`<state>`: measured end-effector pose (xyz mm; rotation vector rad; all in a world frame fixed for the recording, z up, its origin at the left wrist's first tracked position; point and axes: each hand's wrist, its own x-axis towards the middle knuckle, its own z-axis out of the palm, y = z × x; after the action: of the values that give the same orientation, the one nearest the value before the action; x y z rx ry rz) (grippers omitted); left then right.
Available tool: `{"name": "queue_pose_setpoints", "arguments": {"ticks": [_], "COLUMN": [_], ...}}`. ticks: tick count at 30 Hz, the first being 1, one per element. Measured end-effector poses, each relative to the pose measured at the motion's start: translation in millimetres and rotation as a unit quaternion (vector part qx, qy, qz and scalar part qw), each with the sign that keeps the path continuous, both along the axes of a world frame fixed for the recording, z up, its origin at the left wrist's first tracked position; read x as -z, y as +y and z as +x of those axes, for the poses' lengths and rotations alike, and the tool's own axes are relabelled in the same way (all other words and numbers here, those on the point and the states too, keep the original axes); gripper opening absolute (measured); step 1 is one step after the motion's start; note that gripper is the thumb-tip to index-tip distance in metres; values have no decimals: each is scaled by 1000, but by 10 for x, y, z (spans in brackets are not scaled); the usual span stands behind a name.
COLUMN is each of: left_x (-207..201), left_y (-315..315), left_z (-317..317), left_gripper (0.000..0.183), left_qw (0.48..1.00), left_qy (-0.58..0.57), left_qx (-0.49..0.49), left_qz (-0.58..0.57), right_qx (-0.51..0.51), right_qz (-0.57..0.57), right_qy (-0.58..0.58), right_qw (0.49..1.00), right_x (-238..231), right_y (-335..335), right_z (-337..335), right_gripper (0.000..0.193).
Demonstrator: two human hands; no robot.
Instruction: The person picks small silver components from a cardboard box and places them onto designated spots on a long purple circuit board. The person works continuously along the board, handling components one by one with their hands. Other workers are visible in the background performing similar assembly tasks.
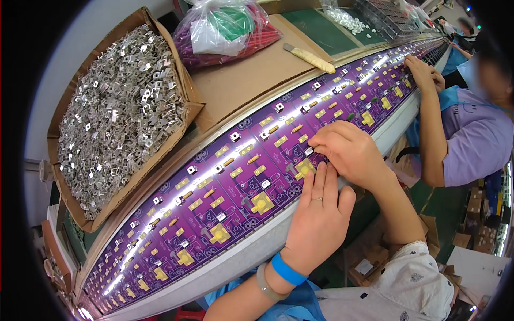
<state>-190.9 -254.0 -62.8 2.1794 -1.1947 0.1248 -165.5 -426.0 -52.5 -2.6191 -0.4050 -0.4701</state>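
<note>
A long row of purple circuit boards (289, 151) carries gold pads, tan resistors and small silver-white metal pieces. My right hand (350, 152) bends over one board, thumb and fingers closed in a pinch at a small silver-white piece (309, 151). The fingers partly cover that piece. My left hand (324, 214), with a ring, lies with fingers stretched out over the near edge of the same board, beside a gold pad (304, 168). Its fingertips almost meet the underside of the right hand.
A cardboard box (194, 104) full of silver metal clips (120, 115) stands at the left. Beyond the boards are a plastic bag (227, 32) of red and purple parts, a wrapped-handle tool (310, 58) and white parts (347, 21). At right, a co-worker's hands (424, 74) touch the row.
</note>
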Motion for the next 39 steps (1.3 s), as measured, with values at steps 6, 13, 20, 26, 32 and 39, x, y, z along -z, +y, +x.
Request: {"name": "queue_pose_setpoints", "arguments": {"ticks": [6,13,20,26,32,39], "left_x": [-116,-226,-221,-66,-38,-9], "left_y": [99,349,402,542,557,560], "left_z": [-6,-133,-173,-97,-131,-132], "left_gripper": [22,19,21,41,46,49], "left_qw": [967,840,782,987,993,993], "left_qy": [174,421,480,35,-6,-6], "left_qx": [-19,-67,-106,-63,-112,-119], "left_qz": [-183,-336,-383,-144,-21,23], "right_qx": [57,-42,-49,19,-19,-41], "right_qz": [64,479,470,363,202,99], "right_qy": [-29,141,101,94,69,52], "right_qw": [996,865,875,927,977,993], "right_x": [-68,-109,-72,-180,-171,-171], "right_y": [1,334,383,373,527,580], "right_z": [-120,-727,-670,-330,-76,12], "right_gripper": [17,38,23,16,17,21]}}
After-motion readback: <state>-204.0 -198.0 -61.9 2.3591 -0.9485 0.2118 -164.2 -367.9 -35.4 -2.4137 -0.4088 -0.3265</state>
